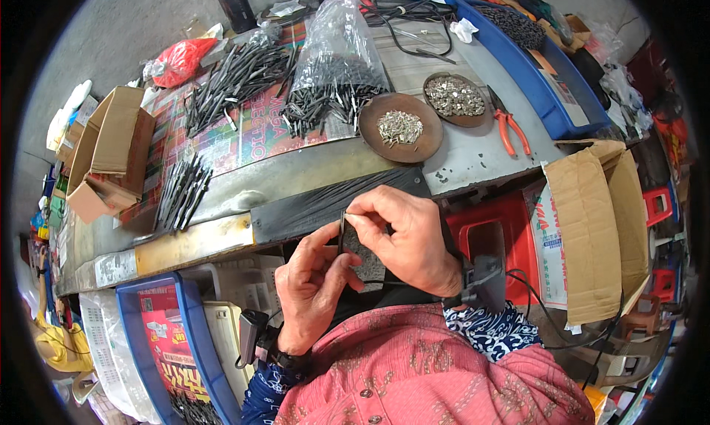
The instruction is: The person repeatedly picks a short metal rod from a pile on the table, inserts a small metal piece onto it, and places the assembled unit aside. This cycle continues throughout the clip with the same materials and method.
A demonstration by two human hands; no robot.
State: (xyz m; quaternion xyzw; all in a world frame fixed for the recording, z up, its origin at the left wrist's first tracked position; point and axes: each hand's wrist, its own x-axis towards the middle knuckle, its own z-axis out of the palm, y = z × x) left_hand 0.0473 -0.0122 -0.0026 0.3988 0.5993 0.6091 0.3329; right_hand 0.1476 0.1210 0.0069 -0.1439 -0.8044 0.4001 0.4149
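Observation:
Just in front of the table edge, my left hand grips a slim black strip upright between thumb and fingers. My right hand pinches at the strip's upper end; anything small between its fingertips is hidden. Beyond my hands, a brown round dish holds small silvery metal pieces. A second dish to its right is filled with other small shiny metal parts. Similar black strips lie in a neat group at the left and in a larger loose pile farther back.
A clear plastic bag spills black pieces onto the table. Red-handled pliers lie right of the dishes. Blue trays stand at the back right and lower left. Cardboard boxes flank me at left and right; a red stool is below the table edge.

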